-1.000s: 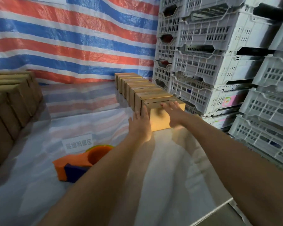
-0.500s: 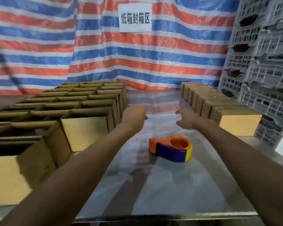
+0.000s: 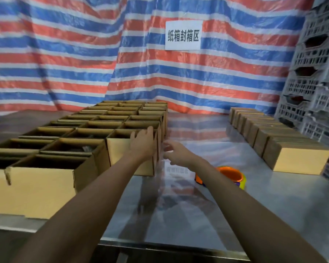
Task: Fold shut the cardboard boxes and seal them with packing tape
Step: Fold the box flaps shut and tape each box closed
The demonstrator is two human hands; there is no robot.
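Logged the steel table [image 3: 198, 215] as split by job: open boxes [image 3: 74, 130] blocked together on the left and closed boxes [image 3: 300, 158] lined up on the right, presumably so work crosses the bare middle. The left hand [image 3: 142, 143] lay straight-fingered on the front wall of the block's corner box [image 3: 120, 154], and the right hand [image 3: 176, 152] was spread loose just beside it, holding nothing, likely to draw it out. The tape dispenser [image 3: 234, 175] sat near the right forearm, handy for sealing.
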